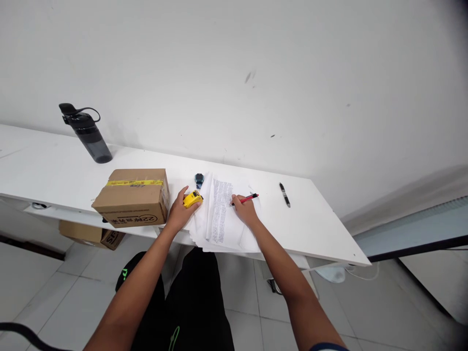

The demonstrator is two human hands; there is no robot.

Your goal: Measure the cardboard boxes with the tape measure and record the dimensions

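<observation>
My left hand (pixel 179 211) is closed around a yellow tape measure (pixel 192 199), at the left edge of the paper stack. In my right hand (pixel 245 210) is a red pen (pixel 249 198) with a black end, its tip down at the sheet. Rows of handwriting fill much of the top paper (pixel 222 214), which lies on several loose white sheets near the table's front edge. Just beyond the tape measure sits a blue wristwatch (pixel 199 180). A cardboard box (pixel 133 197) with yellow tape across its top stands to the left of my left hand.
A dark water bottle (pixel 91 136) stands at the back left of the white table (pixel 310 219), against the wall. To the right of the papers lies a black pen (pixel 284 195). Below the table are another cardboard box (pixel 89 234) and a white face mask (pixel 332 274).
</observation>
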